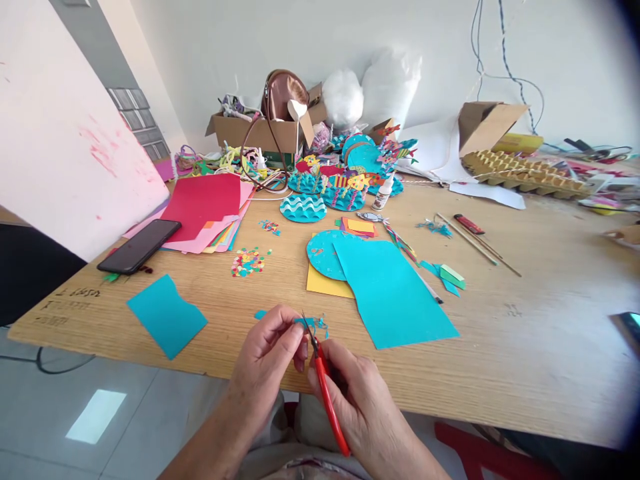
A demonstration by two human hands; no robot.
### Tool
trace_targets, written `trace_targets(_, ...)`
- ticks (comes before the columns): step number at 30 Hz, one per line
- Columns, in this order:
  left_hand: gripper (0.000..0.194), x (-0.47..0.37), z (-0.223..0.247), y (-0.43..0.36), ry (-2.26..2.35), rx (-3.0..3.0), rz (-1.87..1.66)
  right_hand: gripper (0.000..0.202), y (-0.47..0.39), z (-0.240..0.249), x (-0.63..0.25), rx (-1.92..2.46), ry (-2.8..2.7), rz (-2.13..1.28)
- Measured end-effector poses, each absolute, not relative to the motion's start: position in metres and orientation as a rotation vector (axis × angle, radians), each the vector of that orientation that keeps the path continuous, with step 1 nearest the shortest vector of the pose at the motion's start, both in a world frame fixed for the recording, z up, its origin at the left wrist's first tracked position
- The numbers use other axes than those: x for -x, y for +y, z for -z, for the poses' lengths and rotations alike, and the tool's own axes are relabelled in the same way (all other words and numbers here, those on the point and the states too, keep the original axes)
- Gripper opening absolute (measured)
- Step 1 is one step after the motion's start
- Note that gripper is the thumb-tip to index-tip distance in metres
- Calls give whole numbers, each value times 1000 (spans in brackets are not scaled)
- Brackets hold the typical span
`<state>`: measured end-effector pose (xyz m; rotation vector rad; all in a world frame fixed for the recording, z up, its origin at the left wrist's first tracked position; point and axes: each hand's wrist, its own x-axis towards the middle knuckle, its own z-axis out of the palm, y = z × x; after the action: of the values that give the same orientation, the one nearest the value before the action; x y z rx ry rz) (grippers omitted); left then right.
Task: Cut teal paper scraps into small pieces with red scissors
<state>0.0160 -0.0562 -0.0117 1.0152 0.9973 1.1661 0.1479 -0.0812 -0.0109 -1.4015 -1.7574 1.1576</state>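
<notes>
Between the fingertips of my left hand (273, 353) a small strip of blue paper (304, 321) is pinched. My right hand (360, 387) grips red-handled scissors (327, 393), their blades pointing up at the strip. Thin blue snippets (323, 325) lie on the table just past the blades. To the right rests a large blue sheet (400, 293), overlapping a blue paper disc (325, 253) and a yellow sheet (325, 283). A smaller blue piece (167, 317) with one wavy edge lies to the left.
A black phone (140, 247) lies by stacked coloured papers (205, 207). Paper dots (249, 262) are heaped mid-table. Behind stand fish decorations on blue bases (343, 197), a glue bottle (383, 193) and a cardboard box (260, 133). A red cutter (469, 225) and sticks (467, 239) lie right.
</notes>
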Motion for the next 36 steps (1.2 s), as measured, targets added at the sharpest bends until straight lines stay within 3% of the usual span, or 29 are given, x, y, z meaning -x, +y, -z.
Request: trace_targets(36,15,-12,14,-52,1047,-1137,-1131,31,-85,13,-162,1427,-1871,-1107)
